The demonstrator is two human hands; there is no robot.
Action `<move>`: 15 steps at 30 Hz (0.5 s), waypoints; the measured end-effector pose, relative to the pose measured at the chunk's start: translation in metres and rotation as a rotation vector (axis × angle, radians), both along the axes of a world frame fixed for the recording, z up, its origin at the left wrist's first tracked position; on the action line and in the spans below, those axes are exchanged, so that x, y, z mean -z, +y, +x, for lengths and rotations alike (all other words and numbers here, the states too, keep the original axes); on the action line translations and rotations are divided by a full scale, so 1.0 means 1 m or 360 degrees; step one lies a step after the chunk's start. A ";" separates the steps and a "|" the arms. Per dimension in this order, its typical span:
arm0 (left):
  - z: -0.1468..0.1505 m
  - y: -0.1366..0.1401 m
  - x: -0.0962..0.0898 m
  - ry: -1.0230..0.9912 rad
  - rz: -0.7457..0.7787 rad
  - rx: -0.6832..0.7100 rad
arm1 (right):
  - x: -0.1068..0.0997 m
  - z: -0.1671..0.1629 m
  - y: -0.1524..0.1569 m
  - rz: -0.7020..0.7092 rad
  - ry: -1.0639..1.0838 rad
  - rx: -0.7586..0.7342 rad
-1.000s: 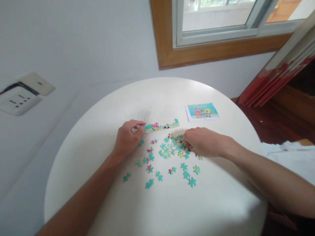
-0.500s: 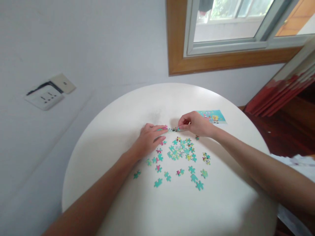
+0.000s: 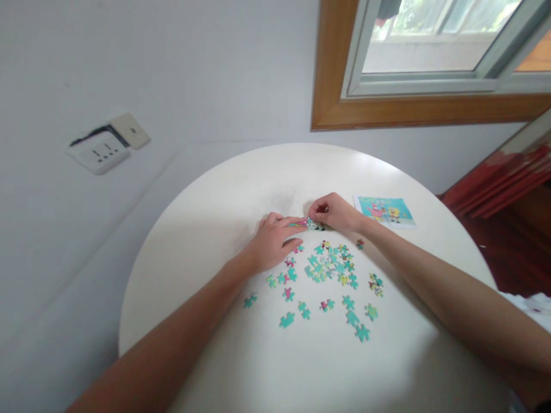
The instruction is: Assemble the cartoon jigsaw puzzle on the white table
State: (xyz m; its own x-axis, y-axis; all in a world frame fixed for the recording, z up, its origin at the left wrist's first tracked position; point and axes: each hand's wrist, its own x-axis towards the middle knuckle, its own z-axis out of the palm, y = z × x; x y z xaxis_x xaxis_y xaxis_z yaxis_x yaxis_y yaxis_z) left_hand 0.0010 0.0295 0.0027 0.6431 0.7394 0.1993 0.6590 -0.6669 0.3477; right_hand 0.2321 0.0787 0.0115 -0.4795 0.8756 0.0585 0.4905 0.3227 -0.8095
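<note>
A joined patch of puzzle pieces (image 3: 315,225), coloured pink, white, black and teal, lies towards the far side of the round white table (image 3: 258,172). My left hand (image 3: 275,241) rests over its left end, fingers stretched flat and hiding part of it. At the patch's upper edge, my right hand (image 3: 331,211) is pinched on a puzzle piece that its fingertips mostly cover. Nearer to me is a loose cluster of teal and yellow puzzle pieces (image 3: 329,264). Several more pieces lie around it, including a small joined group (image 3: 376,284) on the right.
A printed picture sheet (image 3: 390,211) with cartoon figures lies behind my right forearm. The table's far edge is close to the wall, which carries a socket (image 3: 101,152). A wood-framed window (image 3: 424,106) is at upper right, with a red curtain (image 3: 503,172) below it.
The view has shifted, so everything sits further right. My right hand has moved left along the patch, closer to my left fingertips, uncovering pieces at its right end. My left hand stays put.
</note>
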 end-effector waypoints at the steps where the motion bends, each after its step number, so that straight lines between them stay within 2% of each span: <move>1: 0.000 0.000 0.000 -0.0007 -0.0003 -0.0001 | 0.000 0.000 0.000 -0.0019 0.0008 -0.0008; 6: 0.000 -0.001 -0.001 -0.0023 -0.0004 -0.0006 | -0.001 -0.001 0.000 -0.0064 0.0004 -0.0006; 15: 0.000 0.000 0.000 -0.0016 -0.0017 -0.0015 | -0.002 -0.005 -0.002 0.0115 -0.0178 0.0030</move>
